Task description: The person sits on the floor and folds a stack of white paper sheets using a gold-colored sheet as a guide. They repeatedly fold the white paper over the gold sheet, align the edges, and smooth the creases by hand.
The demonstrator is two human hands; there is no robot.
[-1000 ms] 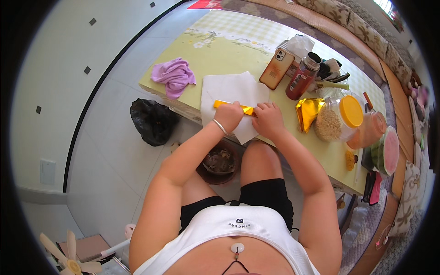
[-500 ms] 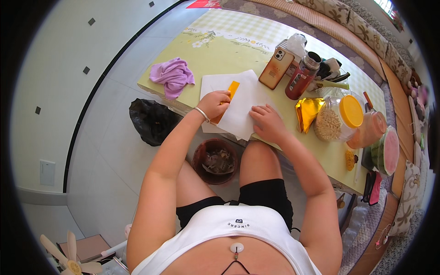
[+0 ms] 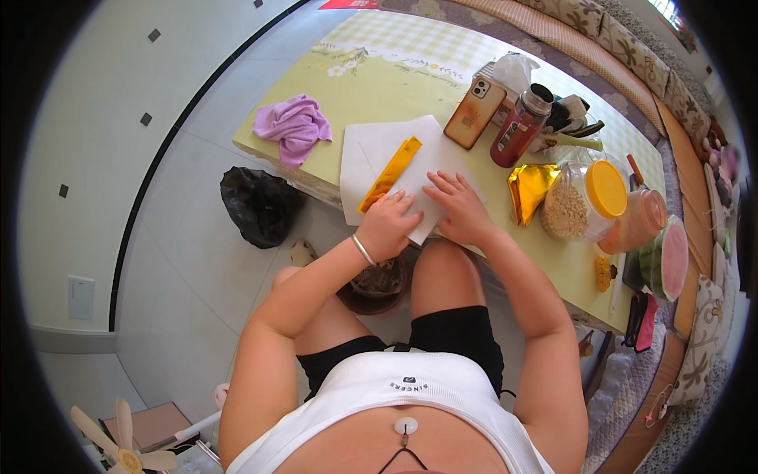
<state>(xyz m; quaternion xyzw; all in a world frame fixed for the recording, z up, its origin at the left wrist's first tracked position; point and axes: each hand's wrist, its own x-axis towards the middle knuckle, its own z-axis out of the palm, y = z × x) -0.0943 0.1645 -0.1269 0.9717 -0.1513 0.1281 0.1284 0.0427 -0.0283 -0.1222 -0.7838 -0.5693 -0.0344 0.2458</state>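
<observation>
White paper sheet (image 3: 379, 154) flat on yellow table (image 3: 395, 71), gold strip (image 3: 390, 174) lying diagonally across it; left hand (image 3: 388, 225) curled at strip's near end, perhaps pinching it; right hand (image 3: 458, 207) spread flat, pressing sheet's edge

A gold strip (image 3: 390, 174) lies on white paper (image 3: 371, 150); the tablecloth (image 3: 395, 71) is yellow-checked, the cloth (image 3: 294, 126) purple, the bag (image 3: 257, 205) black.

Matt white paper sheet (image 3: 379, 158) under glossy gold foil strip (image 3: 390, 174); at two o'clock, crinkled shiny gold foil pouch (image 3: 529, 189); at ten o'clock, soft purple cloth (image 3: 294, 126); smooth yellow-green tablecloth (image 3: 395, 79).
</observation>
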